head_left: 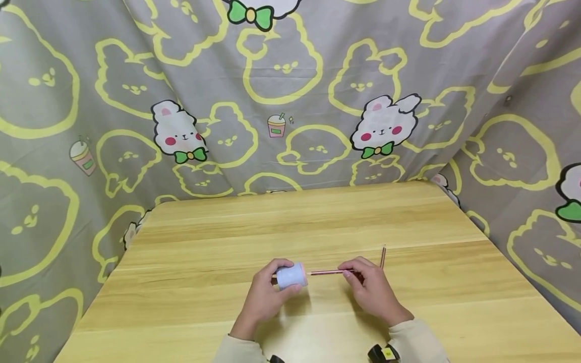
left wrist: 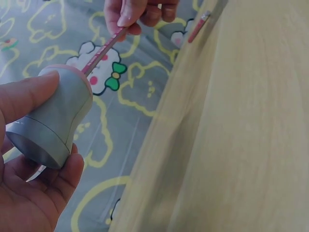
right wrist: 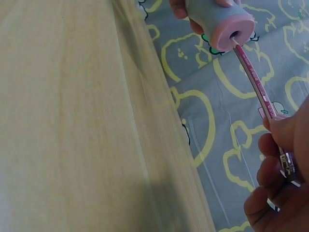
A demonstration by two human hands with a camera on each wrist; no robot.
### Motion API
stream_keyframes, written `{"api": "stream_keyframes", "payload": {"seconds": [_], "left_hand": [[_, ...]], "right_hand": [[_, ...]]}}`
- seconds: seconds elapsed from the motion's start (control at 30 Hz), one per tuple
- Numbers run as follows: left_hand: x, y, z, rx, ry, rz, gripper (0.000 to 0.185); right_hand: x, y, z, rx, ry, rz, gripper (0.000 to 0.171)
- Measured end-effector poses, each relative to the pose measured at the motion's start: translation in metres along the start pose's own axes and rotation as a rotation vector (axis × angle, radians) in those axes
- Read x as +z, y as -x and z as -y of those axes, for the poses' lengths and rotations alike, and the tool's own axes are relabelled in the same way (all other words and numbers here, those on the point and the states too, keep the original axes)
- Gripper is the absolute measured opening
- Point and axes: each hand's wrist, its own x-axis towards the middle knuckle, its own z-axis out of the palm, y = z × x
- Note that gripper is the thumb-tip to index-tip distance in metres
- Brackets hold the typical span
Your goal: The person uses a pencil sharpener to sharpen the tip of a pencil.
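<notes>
My left hand (head_left: pixel 265 295) grips a light blue pencil sharpener (head_left: pixel 290 276) with a pink front, tilted on its side above the table. In the right wrist view, its round hole shows in the pink face (right wrist: pixel 236 29). Between thumb and fingers, my right hand (head_left: pixel 374 290) pinches a dark red pencil (right wrist: pixel 253 77) with a silver end. The pencil's sharpened tip is right at the hole, pointing left into the sharpener. A second pencil (head_left: pixel 383 256) lies on the table just beyond my right hand.
The wood-grain table (head_left: pixel 281 222) spreads out under both hands. A grey curtain (head_left: pixel 290 65) with yellow outlines and white rabbit prints hangs behind and along the sides. Black wrist devices (head_left: pixel 383 354) show at the bottom edge.
</notes>
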Motion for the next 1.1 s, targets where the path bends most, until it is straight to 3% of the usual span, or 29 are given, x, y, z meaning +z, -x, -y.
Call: {"api": "stream_keyframes", "payload": {"seconds": [0.5,0.83,1.1], "left_hand": [[0.0021,0.0029,-0.0002,-0.005,0.058,0.008,0.044],[0.0053,0.0031,0.0052,0.043,-0.014,0.026,0.040],[0.0057,0.0043,0.0041,0.081,-0.037,0.034,0.042]], "right_hand": [[0.0018,0.0029,0.0040,-0.068,0.018,0.018,0.023],[0.0053,0.0060,0.0035,-0.110,-0.014,0.030,0.025],[0.0082,0.0061,0.0055,-0.090,-0.027,0.023,0.022]]}}
